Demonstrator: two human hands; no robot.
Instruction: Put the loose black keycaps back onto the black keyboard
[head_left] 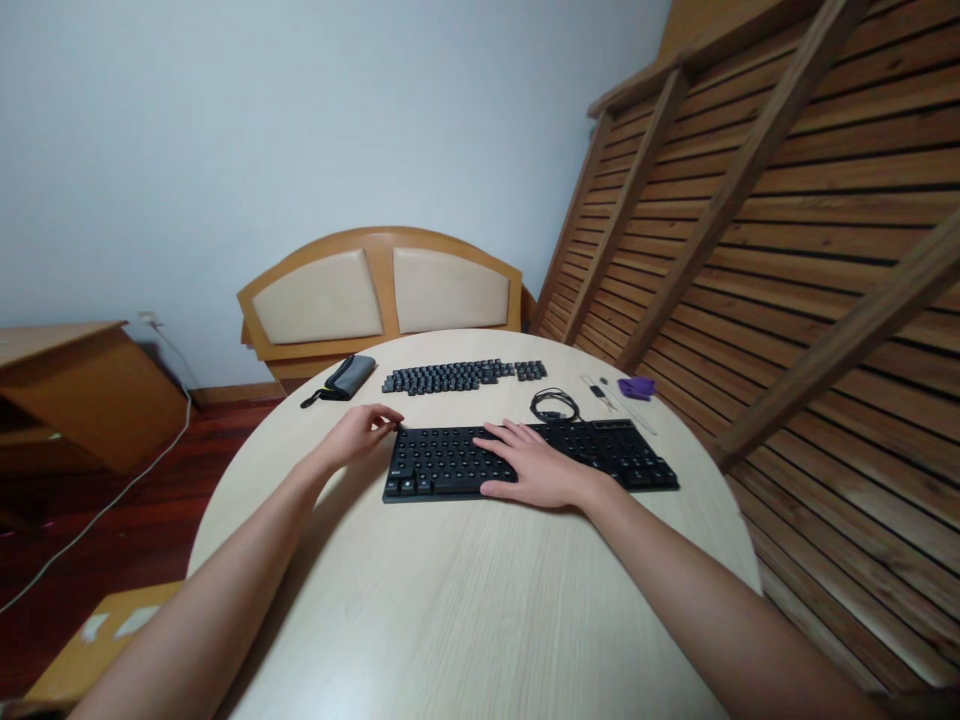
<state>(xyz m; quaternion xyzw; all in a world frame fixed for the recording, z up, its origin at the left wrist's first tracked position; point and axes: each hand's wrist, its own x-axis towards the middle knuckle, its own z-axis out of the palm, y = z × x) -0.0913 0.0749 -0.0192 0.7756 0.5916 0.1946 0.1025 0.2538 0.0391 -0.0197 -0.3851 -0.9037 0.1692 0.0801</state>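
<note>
A black keyboard (442,462) lies on the round table, with most of its keycaps off and bare key posts showing; the bottom-left keys still carry caps. At its far left corner, my left hand (358,434) is pinched on a small black keycap (399,425), partly hidden by the fingertips. My right hand (536,468) rests flat over the middle of the keyboard with fingers spread, covering some of the posts. Behind the keyboard, loose black keycaps (442,377) are laid out in rows. The coiled black cable (555,406) lies just beyond the keyboard.
A grey and black zip pouch (351,378) lies at the table's far left. Toward the right are a purple cloth (637,388) and several small thin tools (598,391). A padded wooden headboard (382,290) stands behind the table (465,610), and wooden slats (795,250) lean at the right.
</note>
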